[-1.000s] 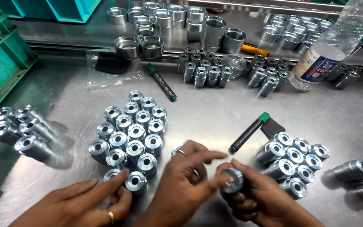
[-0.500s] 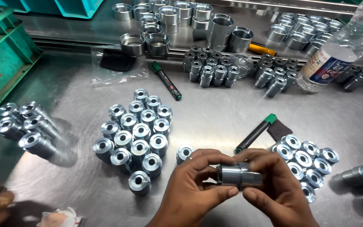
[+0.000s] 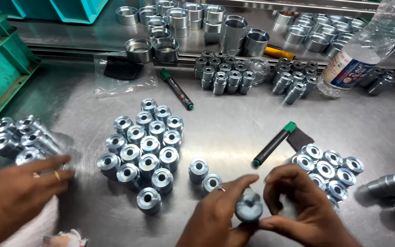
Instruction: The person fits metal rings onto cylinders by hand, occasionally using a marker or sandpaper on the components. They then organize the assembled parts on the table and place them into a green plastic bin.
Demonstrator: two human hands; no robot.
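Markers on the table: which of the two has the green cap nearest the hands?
The lower marker, lying diagonally beside the right cluster of metal parts; the other marker lies farther up, by the plastic bag.

Bright overhead light glares off the steel table [image 3: 234, 123]; nearest hands [image 3: 270, 219] perhaps motion-blurred.

bare steel table [image 3: 234, 132] open mid-bench; bush cluster [image 3: 145, 146] blocks left, green marker [image 3: 273, 145] right

— What shifted with the metal bush [image 3: 248, 206]?
— It had lain sideways between both hands; the left hand [image 3: 216, 219] and right hand [image 3: 305, 208] turned it end-on.
— Anything else?
— A co-worker's hand [image 3: 17, 194] reached farther in from the table's left edge.
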